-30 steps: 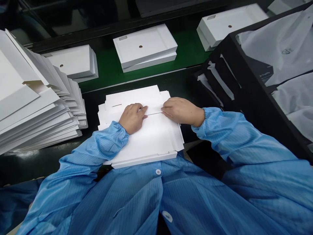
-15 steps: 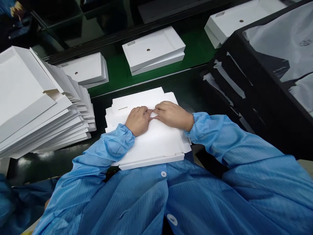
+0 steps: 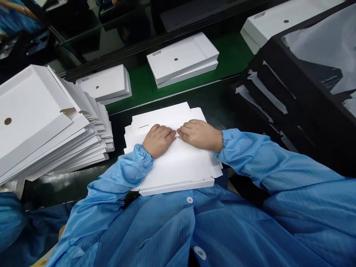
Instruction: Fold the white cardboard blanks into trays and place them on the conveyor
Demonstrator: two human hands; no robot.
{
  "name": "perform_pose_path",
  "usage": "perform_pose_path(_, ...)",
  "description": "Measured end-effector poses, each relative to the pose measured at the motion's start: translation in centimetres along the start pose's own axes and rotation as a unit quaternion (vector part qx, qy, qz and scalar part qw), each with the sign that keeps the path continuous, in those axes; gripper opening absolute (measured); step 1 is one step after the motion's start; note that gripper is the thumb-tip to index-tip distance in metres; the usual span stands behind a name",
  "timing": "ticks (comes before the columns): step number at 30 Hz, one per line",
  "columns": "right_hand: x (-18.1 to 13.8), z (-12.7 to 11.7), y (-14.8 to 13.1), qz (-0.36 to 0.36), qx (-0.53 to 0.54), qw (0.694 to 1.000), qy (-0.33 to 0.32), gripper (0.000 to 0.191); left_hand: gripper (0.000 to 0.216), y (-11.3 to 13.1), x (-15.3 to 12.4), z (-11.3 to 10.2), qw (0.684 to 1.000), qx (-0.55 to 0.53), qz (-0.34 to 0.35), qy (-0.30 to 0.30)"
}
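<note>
A white cardboard box blank [image 3: 178,163] with notched edges lies in front of me, its near edge folded up against my blue smock. My left hand [image 3: 159,141] rests on its middle, fingers curled and pressed together at the tips. From the other side my right hand [image 3: 198,135] meets it, thumb and fingers closed in a pinch on the cardboard. The fingertips of both hands almost touch, and what lies right under them is partly hidden. A narrow slot shows in the blank beyond my left hand.
A tall leaning stack of white box blanks [image 3: 55,148] stands at the left. White trays with round holes [image 3: 186,55] sit on a green strip [image 3: 139,89] at the back. At the right is a black box [image 3: 278,111] with white bags. Another person's blue sleeve [image 3: 11,218] shows lower left.
My view has shifted slightly, so most things sit a little further right and lower. Both hands stay on the blank; their fingertips have drawn closer together, with thumbs less visible.
</note>
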State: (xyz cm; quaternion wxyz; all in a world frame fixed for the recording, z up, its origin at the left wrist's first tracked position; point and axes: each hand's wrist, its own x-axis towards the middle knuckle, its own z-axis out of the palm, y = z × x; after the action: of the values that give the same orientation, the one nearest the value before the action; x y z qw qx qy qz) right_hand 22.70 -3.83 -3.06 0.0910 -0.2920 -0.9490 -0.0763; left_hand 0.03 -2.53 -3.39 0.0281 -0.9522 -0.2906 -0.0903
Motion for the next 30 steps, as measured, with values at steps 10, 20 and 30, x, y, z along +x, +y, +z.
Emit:
perform_pose_path(10, 0.4, 0.4, 0.4, -0.043, -0.006, 0.999, 0.013, 0.032, 0.028, 0.6, 0.1, 0.0, 0.997, 0.071, 0.026, 0.004)
perform_pose_path(20, -0.8, -3.8, 1.4, -0.037, -0.009, 0.999, 0.027, 0.03, 0.036, -0.9, -2.4, -3.5, 0.999, 0.014, -0.042, 0.029)
perform_pose_path(30, -0.2, -0.4, -0.7, 0.076, 0.083, 0.993, -0.019, 0.039, 0.043, -1.1, -4.7, -1.0, 0.995, -0.016, -0.096, -0.004)
